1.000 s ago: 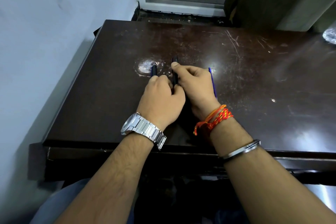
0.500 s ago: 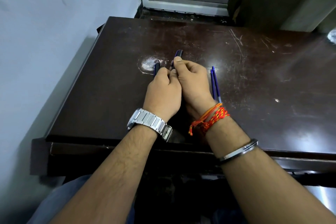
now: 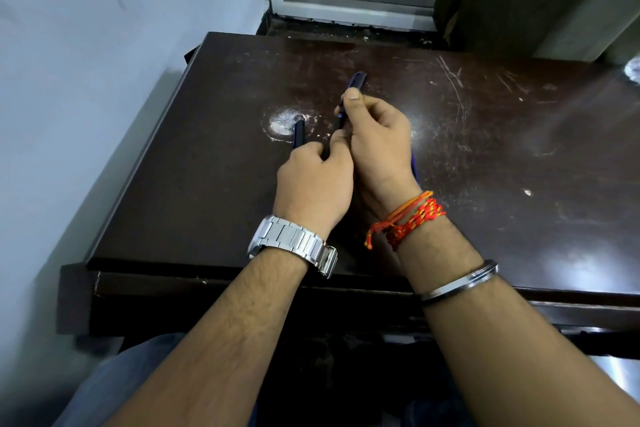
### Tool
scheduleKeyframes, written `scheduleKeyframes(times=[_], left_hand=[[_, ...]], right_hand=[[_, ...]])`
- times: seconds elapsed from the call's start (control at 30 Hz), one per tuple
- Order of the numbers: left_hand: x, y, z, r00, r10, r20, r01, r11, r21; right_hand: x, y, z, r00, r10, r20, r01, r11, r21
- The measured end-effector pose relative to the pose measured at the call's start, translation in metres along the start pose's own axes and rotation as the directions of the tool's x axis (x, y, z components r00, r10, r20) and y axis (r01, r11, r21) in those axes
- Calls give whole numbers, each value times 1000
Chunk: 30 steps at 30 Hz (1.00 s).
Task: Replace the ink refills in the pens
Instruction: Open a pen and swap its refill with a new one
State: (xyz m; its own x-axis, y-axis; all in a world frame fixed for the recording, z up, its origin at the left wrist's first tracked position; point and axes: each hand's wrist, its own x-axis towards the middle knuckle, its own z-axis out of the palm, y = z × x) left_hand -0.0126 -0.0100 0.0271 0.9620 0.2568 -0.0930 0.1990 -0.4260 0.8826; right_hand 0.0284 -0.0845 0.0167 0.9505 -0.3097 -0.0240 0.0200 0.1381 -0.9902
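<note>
my right hand (image 3: 377,142) pinches blue pen (image 3: 356,80), tilted above desk (image 3: 485,149). my left hand (image 3: 311,184) grips second pen (image 3: 298,133), also touching blue pen's lower end.

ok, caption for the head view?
Left hand and right hand grip a blue pen over a scratched dark table.

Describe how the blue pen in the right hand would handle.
The blue pen juts straight past the right hand, so likely stiff. It is slim, so probably light. Laid on the glossy table, it may roll or slide.
</note>
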Motion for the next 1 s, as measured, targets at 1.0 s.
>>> scheduleKeyframes(times=[1.0], left_hand=[[18,-17,-19,962,236,-137,-226,970,88]], right_hand=[[-1,4,-2,997,-51,61,66,961,-270]])
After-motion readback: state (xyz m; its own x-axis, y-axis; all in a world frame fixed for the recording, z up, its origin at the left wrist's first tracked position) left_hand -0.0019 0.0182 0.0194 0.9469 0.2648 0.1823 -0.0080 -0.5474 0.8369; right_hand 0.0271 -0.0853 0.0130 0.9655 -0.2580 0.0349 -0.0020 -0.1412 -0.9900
